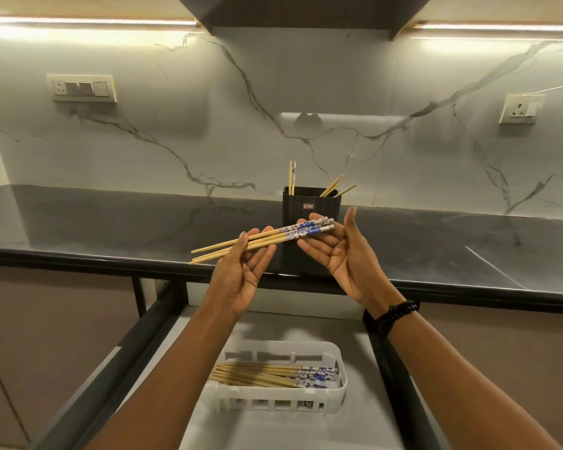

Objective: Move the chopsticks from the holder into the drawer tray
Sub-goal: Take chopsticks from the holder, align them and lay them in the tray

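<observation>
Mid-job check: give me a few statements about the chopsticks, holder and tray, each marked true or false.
1. The holder is empty. False: a few chopsticks stand in it.
2. The left hand and right hand carry a bundle in front of the holder. True.
3. A pile of chopsticks lies in the tray. True.
4. The drawer is closed. False: it is pulled open, with the tray inside.
</observation>
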Demonstrator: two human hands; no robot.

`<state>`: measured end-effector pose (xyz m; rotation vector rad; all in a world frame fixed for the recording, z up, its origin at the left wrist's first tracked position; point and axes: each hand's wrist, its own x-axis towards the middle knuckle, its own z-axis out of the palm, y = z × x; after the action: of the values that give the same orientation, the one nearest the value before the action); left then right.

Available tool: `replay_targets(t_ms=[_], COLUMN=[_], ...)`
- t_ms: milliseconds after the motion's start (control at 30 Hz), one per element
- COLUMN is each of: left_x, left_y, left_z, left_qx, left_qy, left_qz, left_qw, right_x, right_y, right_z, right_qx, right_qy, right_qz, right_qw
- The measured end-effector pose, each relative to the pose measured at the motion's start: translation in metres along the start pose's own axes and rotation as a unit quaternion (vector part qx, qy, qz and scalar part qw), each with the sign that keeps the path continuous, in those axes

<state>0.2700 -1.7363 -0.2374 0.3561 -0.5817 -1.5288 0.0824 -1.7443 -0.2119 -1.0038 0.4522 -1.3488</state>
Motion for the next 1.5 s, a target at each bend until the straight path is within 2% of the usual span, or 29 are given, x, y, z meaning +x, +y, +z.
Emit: replay_targets(t_ms=[433, 567, 667, 800, 967, 1033, 1233, 1500], left_x=[0.0019, 0.0022, 0.0026, 0.0025, 0.0025, 0.0029, 0.0038, 0.0020], left_y=[0.0002, 0.0011, 0.0013, 0.0043, 0.0049, 0.0050, 0.0065, 0.0009], left_z=[-0.0020, -0.0030, -0.0031, -0.0025, -0.0026, -0.0026, -0.0027, -0.0042], left_qx=[0.001, -0.003, -0.007, 0.001, 0.024, 0.028, 0.021, 0.007], left_qy=[0.004, 0.010, 0.015, 0.016, 0.012, 0.013, 0.010, 0.005], left_qz=[0.002, 0.005, 0.010, 0.016, 0.021, 0.023, 0.021, -0.012], left_qw=[1.000, 1.000, 1.000, 1.000, 0.999, 0.999, 1.000, 1.000], right_x=[-0.0010, -0.0008, -0.0015, -0.0011, -0.0012, -0.0014, -0.0051, -0.0052], right_y=[0.0040, 0.0038, 0.0038, 0.0003, -0.0028, -0.0035, -0.0040, -0.0003], right_z=[0.0047, 0.0046, 0.0069, 0.0032, -0.0011, -0.0005, -0.0020, -0.0018], right_qx=[0.012, -0.023, -0.090, -0.173, -0.216, -0.197, -0.024, 0.009], right_qy=[-0.038, -0.040, -0.020, 0.022, 0.044, 0.042, -0.009, -0.017], right_qz=[0.036, 0.036, 0.006, -0.078, -0.097, -0.083, -0.003, 0.036], right_qw=[0.999, 0.998, 0.996, 0.982, 0.971, 0.976, 1.000, 0.999])
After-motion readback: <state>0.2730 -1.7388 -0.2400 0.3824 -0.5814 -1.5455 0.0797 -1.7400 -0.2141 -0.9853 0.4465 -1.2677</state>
